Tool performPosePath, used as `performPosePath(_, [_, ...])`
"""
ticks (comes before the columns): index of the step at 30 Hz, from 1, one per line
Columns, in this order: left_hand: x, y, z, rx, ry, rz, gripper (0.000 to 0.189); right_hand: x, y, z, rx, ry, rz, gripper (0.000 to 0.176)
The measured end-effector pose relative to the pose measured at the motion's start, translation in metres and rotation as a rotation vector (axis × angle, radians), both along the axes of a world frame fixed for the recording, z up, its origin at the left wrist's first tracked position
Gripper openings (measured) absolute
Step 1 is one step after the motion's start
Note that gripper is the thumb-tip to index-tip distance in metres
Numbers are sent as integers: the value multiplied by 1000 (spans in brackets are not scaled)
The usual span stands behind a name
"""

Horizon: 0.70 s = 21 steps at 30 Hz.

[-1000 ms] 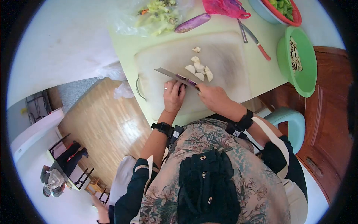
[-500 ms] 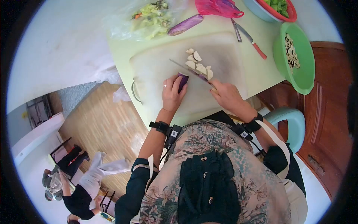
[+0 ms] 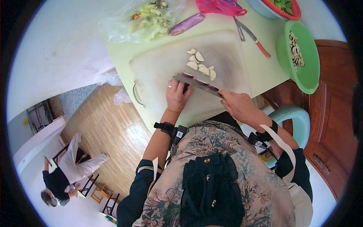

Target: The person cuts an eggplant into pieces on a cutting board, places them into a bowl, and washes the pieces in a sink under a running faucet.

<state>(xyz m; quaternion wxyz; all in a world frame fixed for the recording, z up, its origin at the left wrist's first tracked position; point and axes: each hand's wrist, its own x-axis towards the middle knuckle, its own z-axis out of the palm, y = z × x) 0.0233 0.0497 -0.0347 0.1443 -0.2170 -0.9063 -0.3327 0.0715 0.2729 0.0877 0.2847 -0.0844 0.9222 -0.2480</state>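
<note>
My left hand (image 3: 177, 97) is closed around a purple eggplant piece (image 3: 185, 88), mostly hidden by the fingers, on the white cutting board (image 3: 151, 72). My right hand (image 3: 239, 106) grips the handle end of a kitchen knife (image 3: 196, 84). Its blade lies across the far end of the eggplant piece, with the tip close to my left fingers. Along the blade's far side sit purple-skinned eggplant slices (image 3: 201, 81). Several pale cut eggplant pieces (image 3: 203, 70) lie on the board just beyond.
A whole eggplant (image 3: 187, 24), a plastic bag of vegetable scraps (image 3: 151, 19) and a pink bag (image 3: 221, 6) lie beyond the board. A red-handled knife (image 3: 257, 42) and a green basin (image 3: 314, 64) with cut pieces are to the right. Another person (image 3: 56, 179) is at lower left.
The knife has come nearer to me, onto the eggplant piece, and purple-edged slices now line its blade. In the background, one person has moved and another is now largely hidden.
</note>
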Motion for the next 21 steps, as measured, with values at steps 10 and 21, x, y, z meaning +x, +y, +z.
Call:
performPosePath(10, [0, 0, 0, 60, -20, -3, 36, -11, -3, -5, -71, -54, -51, 28])
performPosePath(21, [1, 0, 1, 85, 0, -9, 38, -32, -32, -49, -51, 50, -76, 27])
